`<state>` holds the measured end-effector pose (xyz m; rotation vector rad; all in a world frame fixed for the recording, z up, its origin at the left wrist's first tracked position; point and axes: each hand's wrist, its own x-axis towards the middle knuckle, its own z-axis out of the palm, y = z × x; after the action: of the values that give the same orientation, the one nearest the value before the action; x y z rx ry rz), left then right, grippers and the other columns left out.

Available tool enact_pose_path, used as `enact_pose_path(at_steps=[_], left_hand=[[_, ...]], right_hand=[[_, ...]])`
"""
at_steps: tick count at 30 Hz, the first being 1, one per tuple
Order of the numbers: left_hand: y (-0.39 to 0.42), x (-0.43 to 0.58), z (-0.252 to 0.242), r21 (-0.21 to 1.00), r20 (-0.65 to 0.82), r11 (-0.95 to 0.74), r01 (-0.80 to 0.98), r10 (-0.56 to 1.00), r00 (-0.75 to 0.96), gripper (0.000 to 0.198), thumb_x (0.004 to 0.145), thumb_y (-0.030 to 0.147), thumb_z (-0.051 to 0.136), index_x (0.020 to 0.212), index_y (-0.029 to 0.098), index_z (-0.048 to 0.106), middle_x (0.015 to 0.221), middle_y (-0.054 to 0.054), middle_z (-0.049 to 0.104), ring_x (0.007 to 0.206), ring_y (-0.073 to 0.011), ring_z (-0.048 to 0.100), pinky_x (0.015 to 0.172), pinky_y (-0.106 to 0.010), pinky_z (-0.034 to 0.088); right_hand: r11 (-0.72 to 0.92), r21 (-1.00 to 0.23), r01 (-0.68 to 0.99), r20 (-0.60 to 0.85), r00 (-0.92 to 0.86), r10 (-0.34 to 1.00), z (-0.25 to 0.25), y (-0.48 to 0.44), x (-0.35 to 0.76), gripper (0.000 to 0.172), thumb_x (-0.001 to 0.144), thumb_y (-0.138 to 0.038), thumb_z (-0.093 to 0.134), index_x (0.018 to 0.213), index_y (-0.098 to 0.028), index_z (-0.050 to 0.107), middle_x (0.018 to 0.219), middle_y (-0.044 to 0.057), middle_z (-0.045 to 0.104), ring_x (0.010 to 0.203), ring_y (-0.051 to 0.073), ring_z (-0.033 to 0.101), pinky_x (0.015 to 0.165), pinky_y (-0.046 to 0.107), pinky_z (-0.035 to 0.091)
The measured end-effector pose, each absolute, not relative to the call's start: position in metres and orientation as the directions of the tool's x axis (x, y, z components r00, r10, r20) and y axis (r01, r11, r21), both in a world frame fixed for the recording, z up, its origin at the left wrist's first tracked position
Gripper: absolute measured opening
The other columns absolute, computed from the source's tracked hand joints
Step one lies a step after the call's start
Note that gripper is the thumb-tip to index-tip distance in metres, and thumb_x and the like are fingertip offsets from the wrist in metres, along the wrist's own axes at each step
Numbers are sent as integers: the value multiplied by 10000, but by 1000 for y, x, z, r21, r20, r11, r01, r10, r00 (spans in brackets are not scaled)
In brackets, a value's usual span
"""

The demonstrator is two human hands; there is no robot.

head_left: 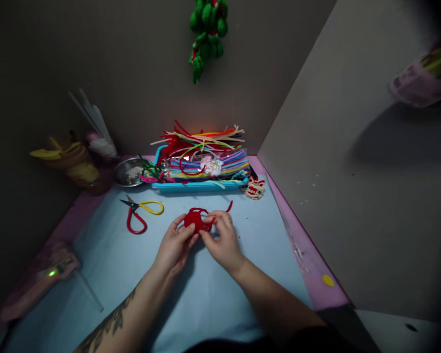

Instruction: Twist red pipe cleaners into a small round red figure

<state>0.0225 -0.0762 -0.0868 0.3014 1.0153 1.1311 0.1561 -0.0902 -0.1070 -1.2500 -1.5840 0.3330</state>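
My left hand pinches a round red pipe-cleaner piece by its left and lower edge, above the light blue cloth. It has a compact disc in the middle and looser loops at its top and right. My right hand is closed on a red strand at the piece's right side, thumb and fingertips together. The strand's free end sticks up past the right fingers. To the left lie scissors with one red and one yellow handle, blades apart, touched by neither hand.
A blue tray of colourful pipe cleaners stands at the back, beside a metal bowl with small white bits. A pink glue gun with a green light lies at left. Grey walls rise behind and at right; a green decoration hangs above.
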Motion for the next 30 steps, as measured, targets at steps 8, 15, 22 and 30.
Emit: enact_pose_path(at_steps=[8, 15, 22, 30], left_hand=[[-77, 23, -88, 665, -504, 422, -616, 862, 47, 426, 777, -34, 614, 1132, 166, 489, 749, -30, 704, 583, -99, 673, 541, -160, 560], [-80, 24, -87, 718, -482, 407, -564, 876, 19, 464, 742, 24, 686, 1129, 181, 483, 779, -39, 713, 579, -102, 668, 516, -157, 534], [-84, 26, -89, 827, -353, 314, -466, 936, 5, 618, 637, 166, 810, 1148, 190, 463, 799, -26, 719, 618, -127, 668, 528, -194, 522], [-84, 25, -89, 905, -268, 283, -319, 959, 89, 693, 605, 247, 834, 1183, 194, 455, 766, -27, 717, 600, -154, 664, 518, -224, 514]], right_hand=[[479, -719, 503, 586, 70, 807, -112, -88, 159, 116, 828, -136, 615, 821, -248, 587, 928, 31, 648, 925, 206, 576, 862, 399, 473], [467, -786, 405, 547, 103, 831, -109, -88, 159, 92, 850, -177, 600, 794, -249, 599, 841, 16, 686, 879, 199, 600, 854, 381, 470], [116, -988, 97, 138, 259, 956, -115, -82, 160, 85, 754, -278, 660, 778, -210, 616, 780, 9, 656, 782, 170, 616, 787, 325, 489], [-35, -967, -254, -63, 103, 993, -111, -76, 164, 231, 642, -280, 688, 786, -232, 514, 654, -43, 632, 584, 130, 575, 589, 253, 477]])
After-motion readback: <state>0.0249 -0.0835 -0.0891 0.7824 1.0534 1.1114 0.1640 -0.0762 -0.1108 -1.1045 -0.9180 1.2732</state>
